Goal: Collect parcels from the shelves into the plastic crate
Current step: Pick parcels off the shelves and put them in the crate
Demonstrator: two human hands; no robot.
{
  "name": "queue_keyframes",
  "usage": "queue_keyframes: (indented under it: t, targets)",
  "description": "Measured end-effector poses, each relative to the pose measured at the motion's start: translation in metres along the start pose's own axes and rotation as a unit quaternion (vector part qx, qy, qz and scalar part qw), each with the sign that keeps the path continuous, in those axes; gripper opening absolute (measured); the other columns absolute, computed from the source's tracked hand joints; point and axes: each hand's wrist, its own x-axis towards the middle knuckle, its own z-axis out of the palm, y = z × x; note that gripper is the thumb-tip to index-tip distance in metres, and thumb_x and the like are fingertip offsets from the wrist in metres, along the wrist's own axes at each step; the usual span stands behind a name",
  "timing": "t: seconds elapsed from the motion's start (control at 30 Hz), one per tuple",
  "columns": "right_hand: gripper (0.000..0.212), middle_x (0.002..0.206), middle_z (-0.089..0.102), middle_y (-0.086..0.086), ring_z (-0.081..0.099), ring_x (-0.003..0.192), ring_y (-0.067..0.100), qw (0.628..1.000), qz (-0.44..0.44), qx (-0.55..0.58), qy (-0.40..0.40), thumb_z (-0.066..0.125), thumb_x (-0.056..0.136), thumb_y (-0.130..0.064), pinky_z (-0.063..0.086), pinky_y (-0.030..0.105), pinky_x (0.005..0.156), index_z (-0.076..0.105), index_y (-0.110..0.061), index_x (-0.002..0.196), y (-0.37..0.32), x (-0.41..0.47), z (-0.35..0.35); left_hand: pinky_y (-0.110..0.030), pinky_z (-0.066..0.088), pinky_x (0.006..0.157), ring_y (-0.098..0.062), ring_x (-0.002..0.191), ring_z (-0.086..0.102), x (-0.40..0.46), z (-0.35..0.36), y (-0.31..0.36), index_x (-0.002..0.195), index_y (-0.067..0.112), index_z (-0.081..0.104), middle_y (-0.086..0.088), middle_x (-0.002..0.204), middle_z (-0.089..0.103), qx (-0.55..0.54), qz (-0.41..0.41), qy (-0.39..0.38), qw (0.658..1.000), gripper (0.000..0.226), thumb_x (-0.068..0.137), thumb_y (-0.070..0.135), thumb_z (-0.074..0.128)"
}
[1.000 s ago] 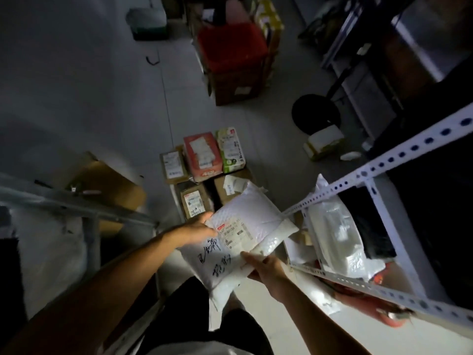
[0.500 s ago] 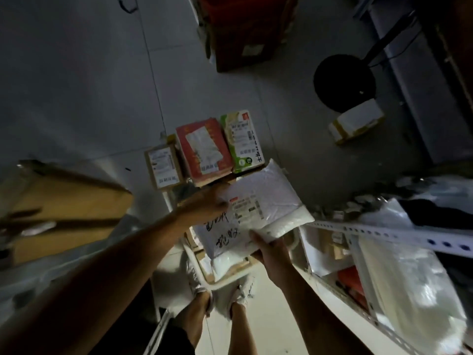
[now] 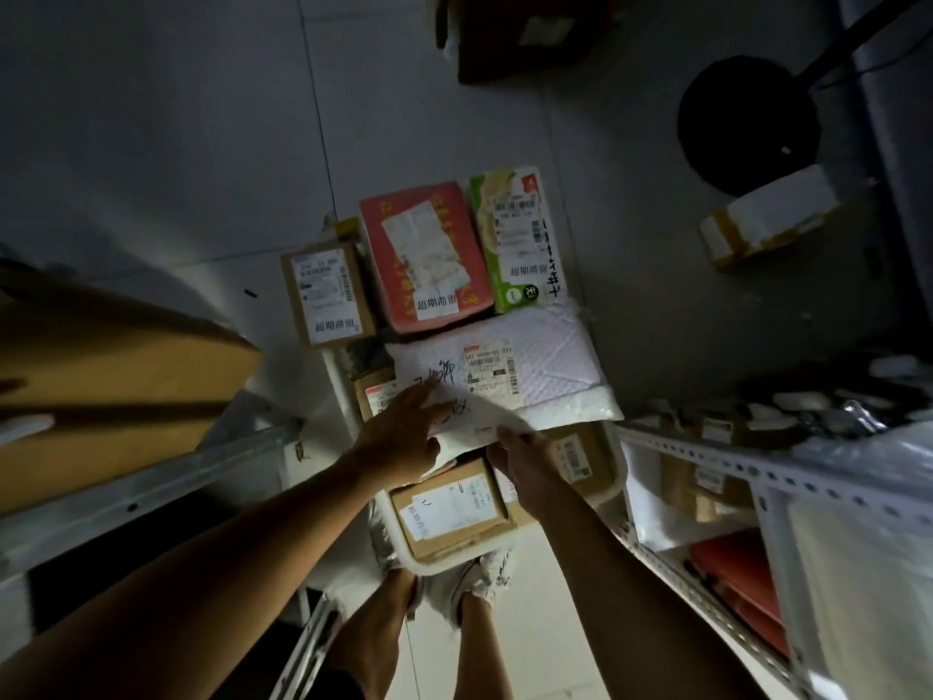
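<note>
Grey tiled floor (image 3: 176, 144), dim. On it: white plastic crate (image 3: 618, 477) near the feet, brown box (image 3: 328, 293), red box (image 3: 426, 255) and green-white box (image 3: 520, 240) side by side beyond it, white taped parcel (image 3: 762, 214) well apart at right.

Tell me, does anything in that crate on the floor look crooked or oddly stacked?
Yes. The white padded mailer lies tilted across the heaped boxes, overhanging the white plastic crate's far side. The left hand presses it; the right hand holds its near edge. The pile rises above the rim.
</note>
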Motion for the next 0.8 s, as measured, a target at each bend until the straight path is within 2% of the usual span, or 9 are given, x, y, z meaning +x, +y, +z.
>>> queue_keyframes:
  t: [0.07,0.17,0.33,0.4,0.43,0.6,0.67,0.73,0.8]
  targets:
    - [0.003,0.096,0.063,0.016,0.062,0.090,0.025,0.998,0.001,-0.065,0.005,0.061,0.097,-0.002,0.052,0.044,0.097,0.060,-0.004,0.098,-0.007,-0.006,-0.004,-0.043,0.031,0.121,-0.024,0.155,0.010,-0.009,-0.009,0.009,0.156,0.036,0.029,0.005,0.169,0.004,-0.010,-0.009,-0.012,1.000,0.063,0.099,0.026,0.054]
    - [0.022,0.076,0.058,0.005,0.056,0.073,0.016,0.989,0.012,-0.143,0.015,0.063,0.094,-0.005,0.051,0.038,0.084,0.058,-0.016,0.076,-0.020,-0.031,-0.010,-0.042,0.028,0.122,-0.025,0.153,0.017,-0.030,-0.029,0.027,0.155,0.034,0.031,0.003,0.168,0.015,-0.019,-0.014,-0.010,1.000,0.060,0.099,0.027,0.054]
    - [0.017,0.069,0.063,0.003,0.057,0.072,0.022,0.984,-0.039,-0.167,0.039,0.067,0.089,-0.013,0.043,0.036,0.068,0.064,-0.021,0.074,-0.042,-0.105,-0.026,-0.035,0.037,0.116,-0.019,0.144,0.036,-0.080,-0.069,0.071,0.146,0.029,0.045,0.002,0.155,0.041,-0.037,-0.004,0.012,0.999,0.048,0.099,0.028,0.055]
    - [0.006,0.085,0.069,0.008,0.059,0.078,0.024,0.983,-0.057,-0.168,0.039,0.069,0.078,-0.025,0.045,0.036,0.070,0.065,-0.024,0.083,-0.040,-0.134,-0.040,-0.036,0.042,0.112,-0.019,0.137,0.046,-0.105,-0.082,0.090,0.140,0.028,0.050,0.000,0.146,0.050,-0.048,0.016,0.020,0.999,0.043,0.098,0.029,0.056]
    - [0.017,0.096,0.070,0.012,0.060,0.080,0.024,0.984,-0.062,-0.163,0.036,0.069,0.071,-0.029,0.047,0.036,0.074,0.065,-0.024,0.087,-0.039,-0.149,-0.049,-0.035,0.045,0.109,-0.019,0.133,0.050,-0.118,-0.089,0.100,0.136,0.028,0.053,0.000,0.142,0.054,-0.056,0.022,0.028,0.998,0.039,0.098,0.030,0.056]
    - [0.012,0.096,0.061,0.010,0.056,0.076,0.018,0.980,-0.098,-0.150,0.084,0.067,0.091,-0.004,0.046,0.018,0.059,0.061,-0.012,0.097,-0.034,-0.264,-0.081,-0.037,0.052,0.094,-0.021,0.113,0.062,-0.174,-0.101,0.155,0.123,0.027,0.063,0.000,0.124,0.065,-0.068,0.070,0.016,0.995,0.027,0.096,0.030,0.060]
    - [0.015,0.097,0.063,0.007,0.059,0.084,0.022,0.969,-0.119,-0.185,0.116,0.069,0.087,-0.021,0.051,0.030,0.068,0.065,-0.024,0.101,-0.019,-0.295,-0.095,-0.033,0.054,0.088,-0.020,0.110,0.064,-0.188,-0.096,0.178,0.125,0.028,0.062,0.002,0.125,0.066,-0.040,0.095,0.000,0.995,0.030,0.095,0.033,0.060]
    - [0.023,0.094,0.065,0.003,0.061,0.086,0.024,0.966,-0.111,-0.180,0.149,0.070,0.068,-0.044,0.055,0.042,0.081,0.069,-0.034,0.090,0.019,-0.288,-0.125,-0.028,0.051,0.083,-0.022,0.111,0.064,-0.205,-0.084,0.203,0.130,0.027,0.061,0.003,0.126,0.066,-0.014,0.108,-0.017,0.994,0.035,0.095,0.034,0.059]
    - [0.034,0.095,0.067,0.000,0.068,0.090,0.028,0.961,-0.105,-0.179,0.184,0.063,0.057,-0.054,0.056,0.040,0.082,0.070,-0.037,0.086,0.042,-0.315,-0.140,-0.027,0.050,0.088,-0.022,0.113,0.063,-0.225,-0.069,0.229,0.129,0.024,0.062,0.002,0.125,0.067,-0.001,0.145,-0.047,0.988,0.035,0.095,0.030,0.059]
